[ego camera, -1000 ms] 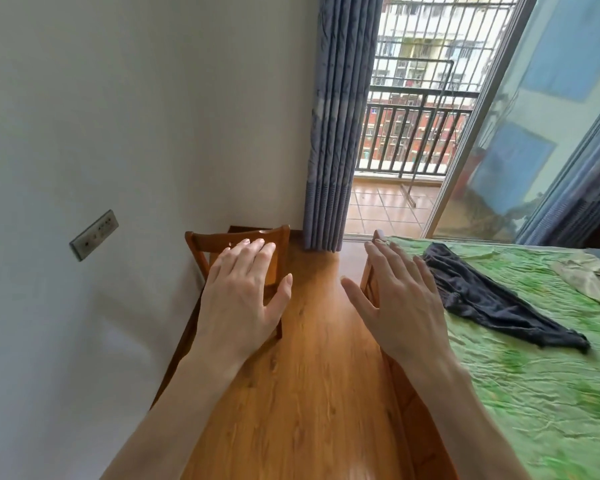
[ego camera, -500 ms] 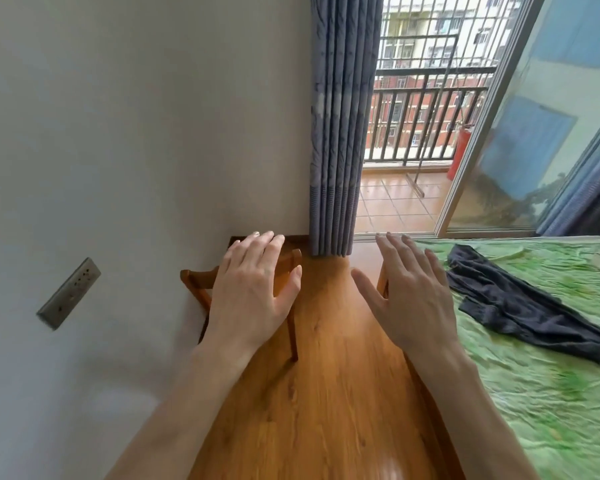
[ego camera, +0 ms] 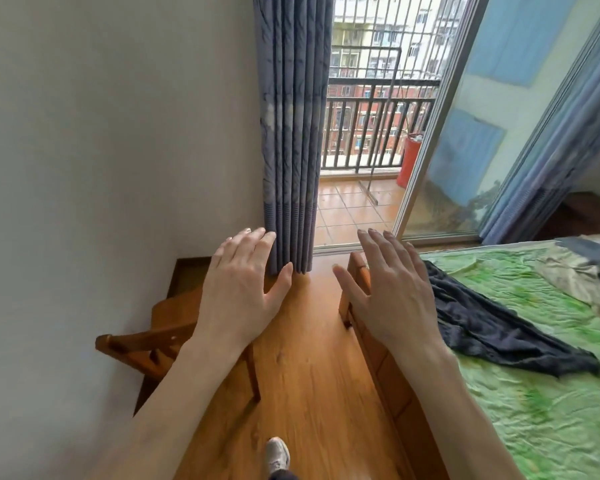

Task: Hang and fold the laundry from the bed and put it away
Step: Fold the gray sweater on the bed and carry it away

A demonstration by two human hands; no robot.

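I see both hands raised palm-down at mid-frame, holding nothing: the left hand [ego camera: 241, 287] and the right hand [ego camera: 392, 289] each have straight fingers, loosely spread. The dark navy crumpled garment [ego camera: 492, 320] lies at centre right on the green-sheeted bed [ego camera: 551, 410] (its wooden frame runs beside my right forearm). A brown wooden chair [ego camera: 160, 337] stands at lower left, beside the grey-blue pleated curtain [ego camera: 290, 133].

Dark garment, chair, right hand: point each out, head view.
dark garment [ego camera: 492, 327]: head view, middle of the cloth on the bed.
chair [ego camera: 174, 306]: head view, wooden seat.
right hand [ego camera: 392, 292]: head view, back of hand.
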